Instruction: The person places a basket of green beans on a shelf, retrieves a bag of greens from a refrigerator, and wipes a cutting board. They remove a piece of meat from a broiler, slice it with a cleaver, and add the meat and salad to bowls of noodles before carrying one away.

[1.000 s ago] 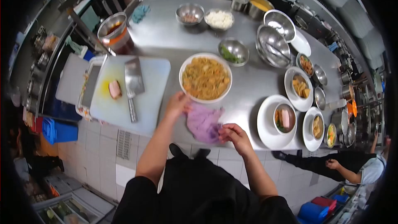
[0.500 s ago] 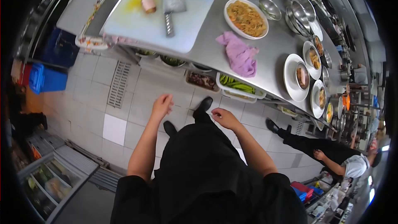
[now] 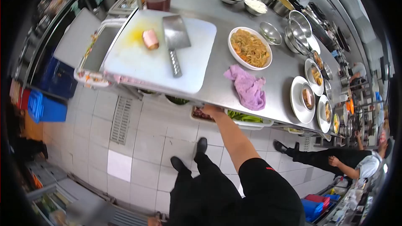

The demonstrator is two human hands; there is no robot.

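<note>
My right hand reaches below the counter's front edge, at the tub of dark red pieces beside the tray of green vegetables. Its fingers are hidden under the edge. At the bottom of the view, only a small part of my left hand shows, near the refrigerated cabinet, and its fingers cannot be made out. On the counter, a cleaver lies on the white cutting board next to a piece of pinkish meat. A purple cloth sits to the right of the board.
A bowl of noodles, a bowl of white food and plated bowls stand on the steel counter. A co-worker is at the right. A floor drain and a blue bin lie left.
My right hand has gone forward and under the counter edge. My left hand has dropped back to the bottom of the view. The counter sits lower in view.
</note>
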